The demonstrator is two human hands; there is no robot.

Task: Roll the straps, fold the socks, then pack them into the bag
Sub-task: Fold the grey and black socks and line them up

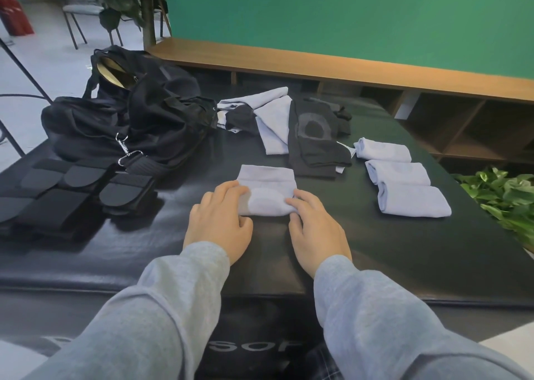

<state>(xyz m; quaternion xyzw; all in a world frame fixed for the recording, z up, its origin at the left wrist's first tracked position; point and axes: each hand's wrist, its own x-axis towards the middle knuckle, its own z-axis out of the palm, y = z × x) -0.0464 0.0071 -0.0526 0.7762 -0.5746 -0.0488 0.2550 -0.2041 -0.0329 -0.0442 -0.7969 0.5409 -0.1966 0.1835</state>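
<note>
Step in hand, by my judgement: folding a lavender sock (267,190), which lies on the black mat (375,249) just right of the straps (72,194). To do it well, the near roll should be kept even across its width, both ends advanced together, and the fold pressed flat so it matches the finished ones.

Left hand (219,220): fingers bent over the sock's left end, fingertips on the fabric, thumb tucked toward the near edge. It appears to pinch the rolled edge; grip light.

Right hand (315,226): fingers curled onto the sock's right end, likewise holding the rolled edge. Palm rests on the mat.

Three folded socks (401,177) lie in a row to the right of the sock in hand, apart from it. Unfolded socks (277,122), lavender and black, lie beyond it. The bag (124,113) sits beyond the straps, to the left, its mouth open. Nothing visible suggests packing has begun. The straps lie flat, side by side; whether any is rolled cannot be told.
</note>
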